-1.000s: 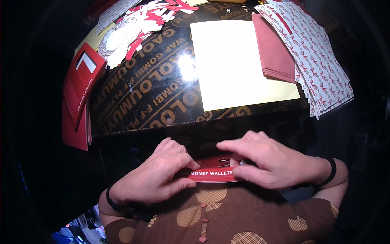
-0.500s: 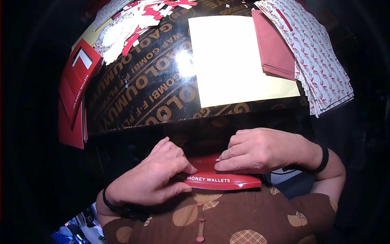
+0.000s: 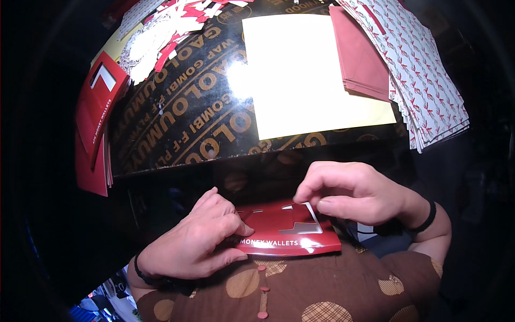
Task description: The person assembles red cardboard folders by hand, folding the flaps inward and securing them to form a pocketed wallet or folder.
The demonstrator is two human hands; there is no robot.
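A glossy red card wallet pack [image 3: 268, 228] with white lettering along its near edge lies in front of my body, tilted slightly. My left hand [image 3: 206, 231] grips its left end, thumb below and bent fingers on top. In the pack's right half is a cut-out window [image 3: 303, 228] with a pale edge and a red panel showing inside it. Over the window's far edge my right hand [image 3: 354, 190] is curled, index fingertip at the rim and thumb a little apart from it. Nothing shows between those two fingers.
Beyond my hands stands a black printed board table [image 3: 188, 112]. On it lie a pale yellow sheet [image 3: 295, 80], red envelopes [image 3: 359, 59], a stack of patterned sheets [image 3: 424, 80] and red and white paper scraps [image 3: 171, 37]. Another red wallet pack [image 3: 102, 102] rests at the left edge.
My right hand has lifted off the pack's surface and shifted slightly right, uncovering the window. The pack is turned flatter toward view. My left hand keeps its hold.
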